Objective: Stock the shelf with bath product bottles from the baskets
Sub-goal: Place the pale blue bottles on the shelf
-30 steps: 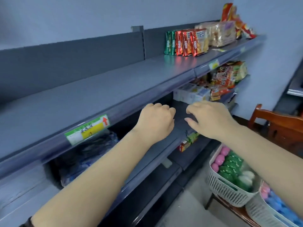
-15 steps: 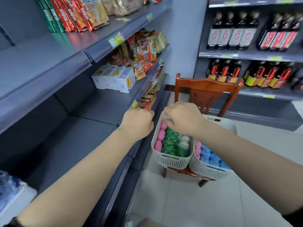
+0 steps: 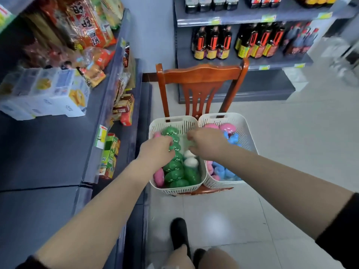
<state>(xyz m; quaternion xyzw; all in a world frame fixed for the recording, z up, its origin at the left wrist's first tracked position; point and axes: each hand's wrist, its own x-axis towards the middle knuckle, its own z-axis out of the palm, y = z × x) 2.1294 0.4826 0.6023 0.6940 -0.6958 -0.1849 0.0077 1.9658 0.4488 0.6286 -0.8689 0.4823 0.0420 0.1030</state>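
Both hands reached into the left basket (image 3: 191,124) on the chair (image 3: 202,74): left hand (image 3: 157,152) gripped a green bottle (image 3: 173,138); right hand's (image 3: 206,144) grip unclear.

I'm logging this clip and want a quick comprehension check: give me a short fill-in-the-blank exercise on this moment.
1. The two white baskets stand side by side on a wooden ____.
2. Both hands reach into the ____ basket, the one nearer the shelf.
3. Most bottles in that basket are ____.
4. The other basket holds pink and ____ bottles.

Missing words: chair; left; green; blue
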